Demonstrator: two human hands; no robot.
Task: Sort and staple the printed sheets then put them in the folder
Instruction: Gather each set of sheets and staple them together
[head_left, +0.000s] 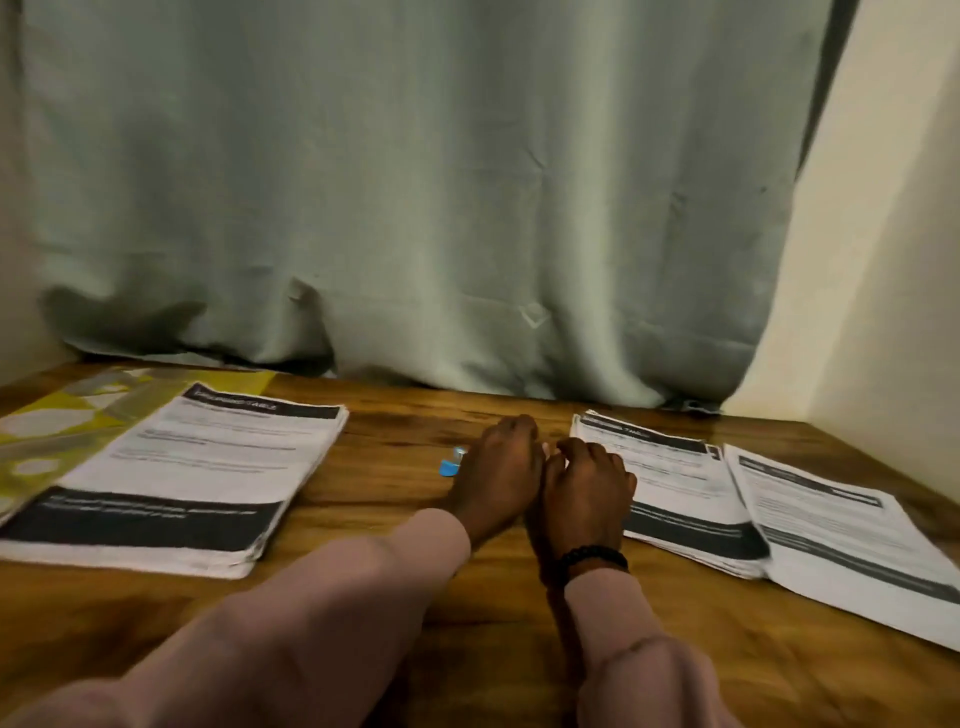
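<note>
The blue stapler (451, 464) lies on the wooden table (395, 613) between the printed stacks, mostly hidden under the left hand (498, 475), whose fingers curl over it; only its blue end shows, sticking out toward nine o'clock. The right hand (584, 491) sits touching the left at its three o'clock, fingers curled, and whether it holds anything I cannot tell. The nearest sheets (670, 493) lie at three o'clock, just beside the right hand; the yellow folder (57, 421) lies at nine o'clock under the left stack (171, 478).
</note>
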